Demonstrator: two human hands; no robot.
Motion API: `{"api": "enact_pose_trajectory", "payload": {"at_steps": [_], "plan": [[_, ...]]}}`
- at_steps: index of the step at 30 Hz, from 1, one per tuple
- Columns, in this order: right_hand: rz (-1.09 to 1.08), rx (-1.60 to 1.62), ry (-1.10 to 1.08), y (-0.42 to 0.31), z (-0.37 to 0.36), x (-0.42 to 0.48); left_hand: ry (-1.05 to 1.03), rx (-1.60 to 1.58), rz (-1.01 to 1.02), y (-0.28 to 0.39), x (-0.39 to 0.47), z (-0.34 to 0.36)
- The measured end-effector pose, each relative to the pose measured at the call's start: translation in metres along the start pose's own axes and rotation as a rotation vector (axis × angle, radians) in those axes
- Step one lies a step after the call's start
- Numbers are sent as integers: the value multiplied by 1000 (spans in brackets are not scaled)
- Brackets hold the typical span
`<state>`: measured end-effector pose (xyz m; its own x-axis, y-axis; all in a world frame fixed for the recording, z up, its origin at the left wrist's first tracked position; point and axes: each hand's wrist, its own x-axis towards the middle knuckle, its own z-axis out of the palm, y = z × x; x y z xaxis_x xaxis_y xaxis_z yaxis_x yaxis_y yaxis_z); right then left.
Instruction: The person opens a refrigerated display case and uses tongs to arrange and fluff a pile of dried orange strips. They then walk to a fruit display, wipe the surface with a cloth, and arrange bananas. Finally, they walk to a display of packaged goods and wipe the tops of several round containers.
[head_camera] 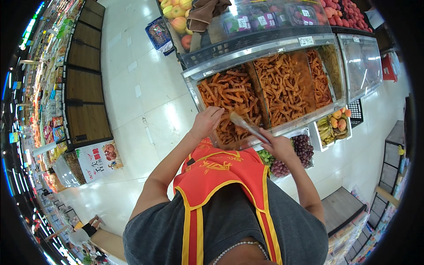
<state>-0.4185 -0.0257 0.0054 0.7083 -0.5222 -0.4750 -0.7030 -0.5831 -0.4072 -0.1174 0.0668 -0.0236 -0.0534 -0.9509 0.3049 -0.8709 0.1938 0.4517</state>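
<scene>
Before me is a clear-walled bin (195, 78) of reddish-brown fried snack strips, split by dividers. My right hand (280, 145) grips a long silvery utensil (246, 126) by its reddish end. Its pale far end is blurred over the strips in the left compartment (228, 89); I cannot tell whether it is a brush or tongs. My left hand (208, 121) is at the bin's left rim, its fingertips over the same strips. Whether those fingers pinch anything is hidden. Paler strips fill the middle compartment (281, 89), and redder ones lie in the compartment to the right (319, 79).
Packed fruit (261, 20) and apples (177, 11) stand beyond the bin, with a brown cloth (205, 13) over the corner. Grapes (301, 150) and a white crate (318, 135) of bananas and mangoes sit to the right. A blue basket (159, 33) is on the floor.
</scene>
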Motion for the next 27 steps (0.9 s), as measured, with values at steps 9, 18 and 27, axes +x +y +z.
{"api": "enact_pose_trajectory", "payload": {"at_steps": [9, 18, 27], "plan": [[160, -291, -112, 10, 19, 29, 72, -25, -3, -4, -22, -14], [111, -583, -161, -28, -61, 16, -90, -192, -95, 5, -34, 20], [169, -760, -519, -12, -26, 91, -463, -302, 69, 73, 20, 124]]}}
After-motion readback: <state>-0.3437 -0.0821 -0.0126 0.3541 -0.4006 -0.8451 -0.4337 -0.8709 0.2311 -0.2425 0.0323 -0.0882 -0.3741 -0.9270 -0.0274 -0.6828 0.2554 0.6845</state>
